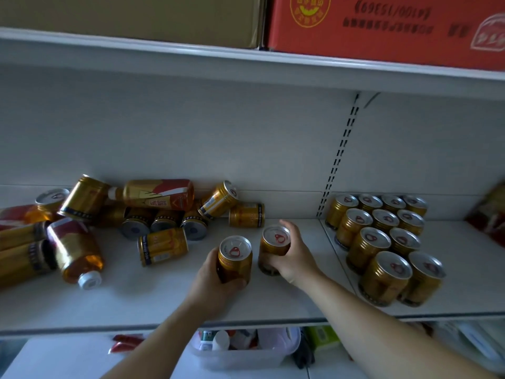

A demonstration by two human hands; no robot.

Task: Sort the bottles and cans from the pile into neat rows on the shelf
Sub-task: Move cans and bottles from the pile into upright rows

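On the left of the white metal shelf (pixel 153 299) is a messy pile (pixel 114 212) of shiny gold metal drink cans and clear plastic bottles of orange-brown drink. Almost all of them lie on their sides. I can count three bottles. The front bottle (pixel 75 253) points its white cap at the front edge. The back bottle (pixel 158 194) lies along the wall with its neck to the left. Three lying cans (pixel 164 221) show us their round bottoms. Two sideways cans (pixel 162 246) lie across the shelf. At the far left, things overlap and I cannot count them all.

In the middle, two more gold cans stand straight up, tops up, just beside each other. The left hand (pixel 216 280) wraps its fingers round the left can (pixel 235 259). The right hand (pixel 293 258) wraps its fingers round the right can (pixel 274 248).

On the right stand the tidy cans (pixel 382 236), eleven in all, tops up. They sit in rows of four, three, two and two.
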